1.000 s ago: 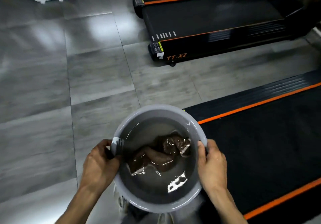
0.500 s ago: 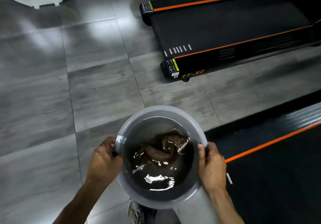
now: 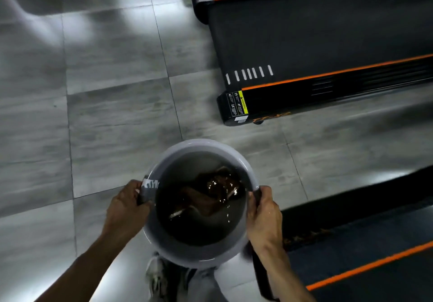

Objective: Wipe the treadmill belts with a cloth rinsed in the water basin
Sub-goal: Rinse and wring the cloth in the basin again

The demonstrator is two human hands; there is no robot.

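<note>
The floor [image 3: 112,118] consists of grey tiles (glossy, with light reflections). Two black treadmills stand on it: the far treadmill [image 3: 316,50] and the near treadmill [image 3: 365,243].

1. Your left hand [image 3: 126,208] grips the left rim of the basin [image 3: 199,254], fingers curled over its edge.
2. Your right hand [image 3: 264,212] grips the opposite rim.
3. Both forearms reach forward, bare.
</note>
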